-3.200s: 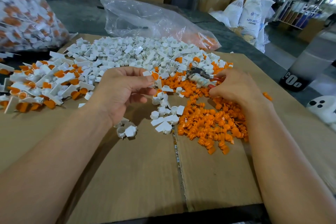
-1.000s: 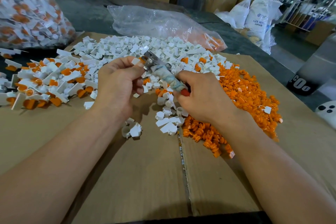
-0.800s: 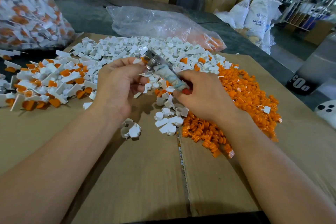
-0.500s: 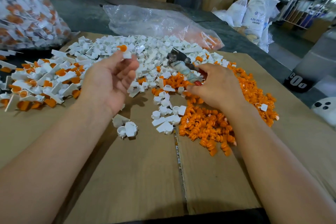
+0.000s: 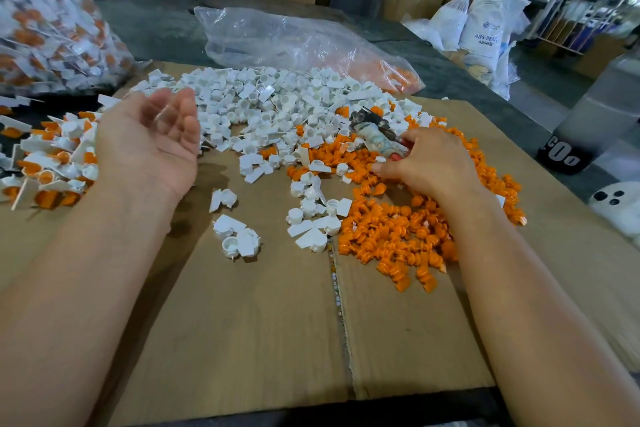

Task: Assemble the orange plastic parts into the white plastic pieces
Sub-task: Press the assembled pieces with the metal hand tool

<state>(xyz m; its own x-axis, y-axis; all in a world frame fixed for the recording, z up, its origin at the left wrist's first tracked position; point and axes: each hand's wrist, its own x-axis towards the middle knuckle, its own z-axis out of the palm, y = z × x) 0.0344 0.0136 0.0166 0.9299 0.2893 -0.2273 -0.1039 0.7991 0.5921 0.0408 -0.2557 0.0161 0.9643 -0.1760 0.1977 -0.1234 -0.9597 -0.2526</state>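
A heap of loose white plastic pieces (image 5: 273, 104) covers the middle of the cardboard sheet (image 5: 263, 322). To its right lies a heap of orange plastic parts (image 5: 398, 229). Assembled white-and-orange pieces (image 5: 52, 163) are piled at the left. My left hand (image 5: 152, 142) hovers palm up over the left side, fingers relaxed, holding nothing. My right hand (image 5: 429, 163) rests on the orange heap and grips pliers with a taped handle (image 5: 375, 133), whose jaws point up and left.
A clear plastic bag (image 5: 298, 42) with some orange parts lies behind the white heap. A large bag of assembled pieces (image 5: 48, 21) stands at the far left. A grey cylinder (image 5: 595, 118) stands at the right. Cardboard boxes and white sacks (image 5: 485, 24) fill the background.
My left hand let go of the assembled piece, swung left and opened palm up. My right hand, with the pliers, dropped back onto the orange heap.
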